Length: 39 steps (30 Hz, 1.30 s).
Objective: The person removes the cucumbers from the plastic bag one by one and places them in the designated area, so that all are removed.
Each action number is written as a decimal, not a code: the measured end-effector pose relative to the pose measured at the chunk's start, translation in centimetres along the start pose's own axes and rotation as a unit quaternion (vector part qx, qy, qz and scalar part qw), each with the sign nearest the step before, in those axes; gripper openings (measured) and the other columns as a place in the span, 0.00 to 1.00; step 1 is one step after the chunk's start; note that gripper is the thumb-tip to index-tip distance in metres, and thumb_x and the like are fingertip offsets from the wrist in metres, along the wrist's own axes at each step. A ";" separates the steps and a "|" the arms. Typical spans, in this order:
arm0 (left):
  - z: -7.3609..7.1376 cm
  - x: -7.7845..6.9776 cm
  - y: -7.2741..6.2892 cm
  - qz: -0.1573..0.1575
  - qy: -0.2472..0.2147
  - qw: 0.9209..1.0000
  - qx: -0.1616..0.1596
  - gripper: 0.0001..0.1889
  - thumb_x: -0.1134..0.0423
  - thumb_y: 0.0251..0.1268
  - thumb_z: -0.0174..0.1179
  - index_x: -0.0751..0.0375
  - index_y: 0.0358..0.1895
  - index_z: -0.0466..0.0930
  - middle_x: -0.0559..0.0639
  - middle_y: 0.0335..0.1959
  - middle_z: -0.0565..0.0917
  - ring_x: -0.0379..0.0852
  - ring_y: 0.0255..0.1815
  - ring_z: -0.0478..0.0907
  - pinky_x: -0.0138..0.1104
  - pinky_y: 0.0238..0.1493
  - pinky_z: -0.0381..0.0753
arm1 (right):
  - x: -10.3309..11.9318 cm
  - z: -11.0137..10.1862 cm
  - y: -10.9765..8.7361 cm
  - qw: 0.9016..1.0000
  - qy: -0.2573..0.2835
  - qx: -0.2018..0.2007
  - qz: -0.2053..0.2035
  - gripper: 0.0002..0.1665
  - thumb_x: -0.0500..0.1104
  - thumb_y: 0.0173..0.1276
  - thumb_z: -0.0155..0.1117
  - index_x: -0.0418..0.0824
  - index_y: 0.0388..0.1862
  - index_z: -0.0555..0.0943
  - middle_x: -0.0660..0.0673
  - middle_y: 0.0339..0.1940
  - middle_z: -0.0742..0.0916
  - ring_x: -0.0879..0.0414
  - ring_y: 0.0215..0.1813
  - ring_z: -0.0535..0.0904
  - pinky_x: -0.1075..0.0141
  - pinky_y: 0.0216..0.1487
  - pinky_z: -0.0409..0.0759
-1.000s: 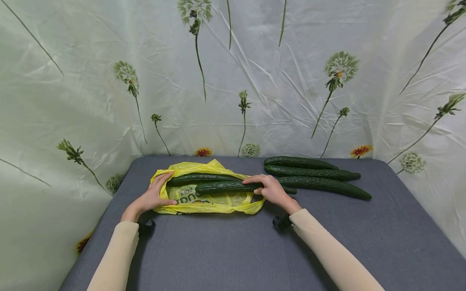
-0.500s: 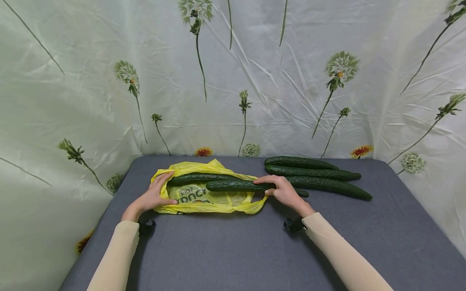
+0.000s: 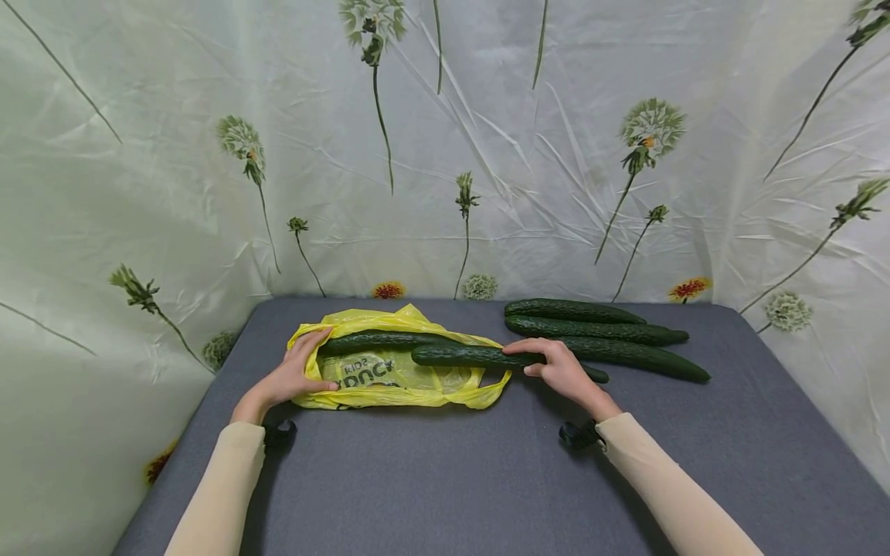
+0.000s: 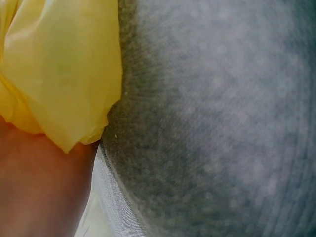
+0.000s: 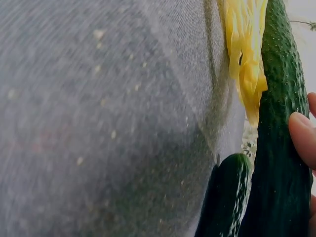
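A yellow plastic bag (image 3: 417,395) lies on its side with its mouth facing up. A long dark-green cucumber (image 3: 375,340) lies inside along the back. My left hand (image 3: 288,378) is at the bag's left end, fingers and thumb spread against its rim; yellow film covers part of this hand in the left wrist view. My right hand (image 3: 559,369) grips a second cucumber (image 3: 459,356), thumb at the front and fingers over the top. This cucumber's left end is above the bag's mouth, and its right end extends past the hand.
Several more cucumbers (image 3: 612,333) lie side by side at the back right, behind my right hand. A grey cloth (image 3: 431,479) covers the table. A flower-printed curtain (image 3: 431,239) hangs close behind and along both sides.
My right hand has moved to the right with the gripped cucumber, so less of it overlaps the bag. My left hand, the bag and the cucumber inside have stayed in place.
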<state>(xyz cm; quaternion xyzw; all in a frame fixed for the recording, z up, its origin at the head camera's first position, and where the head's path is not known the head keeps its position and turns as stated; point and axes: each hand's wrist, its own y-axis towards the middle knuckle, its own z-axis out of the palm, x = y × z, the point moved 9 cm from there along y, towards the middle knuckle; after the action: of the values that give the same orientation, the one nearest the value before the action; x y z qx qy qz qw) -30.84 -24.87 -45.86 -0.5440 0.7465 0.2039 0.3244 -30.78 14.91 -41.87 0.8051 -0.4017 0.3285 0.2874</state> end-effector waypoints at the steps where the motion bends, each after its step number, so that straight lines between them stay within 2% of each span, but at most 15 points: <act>1: 0.0 0.0 0.0 0.000 0.001 1.000 0.000 0.53 0.54 0.53 0.72 0.58 0.77 0.45 0.67 0.73 0.43 0.72 0.72 0.34 0.73 0.56 0.43 | -0.1 -0.1 -0.1 1.000 0.001 -0.001 0.000 0.27 0.22 0.58 0.63 0.39 0.56 0.81 0.42 0.56 0.83 0.43 0.62 0.72 0.45 0.58 0.71; 8: 0.0 0.0 0.0 0.001 -0.002 1.000 -0.001 0.52 0.54 0.54 0.72 0.58 0.77 0.46 0.67 0.73 0.43 0.71 0.72 0.34 0.73 0.56 0.43 | -0.6 -1.1 -0.7 1.000 0.002 -0.009 0.001 0.27 0.22 0.58 0.63 0.38 0.56 0.81 0.40 0.55 0.83 0.41 0.63 0.71 0.44 0.57 0.71; 15: 0.1 0.1 0.0 0.000 -0.003 1.000 0.000 0.52 0.54 0.54 0.71 0.57 0.77 0.46 0.66 0.74 0.43 0.71 0.72 0.33 0.73 0.57 0.38 | -0.9 -2.3 -1.8 1.000 -0.015 -0.023 -0.007 0.28 0.21 0.56 0.63 0.38 0.55 0.82 0.41 0.55 0.83 0.40 0.60 0.73 0.44 0.53 0.74; 21: 0.1 0.1 0.1 0.002 -0.002 1.000 0.000 0.52 0.54 0.54 0.71 0.58 0.77 0.46 0.67 0.73 0.43 0.72 0.72 0.33 0.73 0.56 0.39 | -1.9 -2.9 -2.4 0.999 -0.003 -0.021 0.023 0.28 0.21 0.57 0.62 0.38 0.56 0.81 0.40 0.56 0.82 0.40 0.62 0.72 0.44 0.56 0.72; 27: 0.1 0.2 0.1 0.005 -0.003 1.000 -0.001 0.52 0.54 0.54 0.71 0.58 0.77 0.45 0.68 0.73 0.43 0.72 0.72 0.33 0.73 0.57 0.37 | -2.1 -3.5 -3.0 0.999 -0.006 -0.022 0.034 0.28 0.21 0.57 0.62 0.37 0.56 0.81 0.39 0.57 0.81 0.39 0.62 0.71 0.43 0.56 0.72; 39: 0.0 0.2 0.1 0.001 -0.003 1.000 -0.002 0.52 0.54 0.54 0.71 0.58 0.77 0.46 0.67 0.73 0.44 0.71 0.72 0.34 0.73 0.56 0.43 | -3.0 -4.7 -4.2 0.999 -0.019 -0.018 0.043 0.28 0.21 0.58 0.61 0.37 0.57 0.80 0.37 0.57 0.81 0.38 0.62 0.71 0.42 0.56 0.71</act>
<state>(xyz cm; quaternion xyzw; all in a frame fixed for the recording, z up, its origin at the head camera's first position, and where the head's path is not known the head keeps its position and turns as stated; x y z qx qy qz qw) -30.96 -24.99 -46.03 -0.5432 0.7457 0.2073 0.3254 -30.09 21.86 -42.11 0.7877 -0.4474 0.3177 0.2799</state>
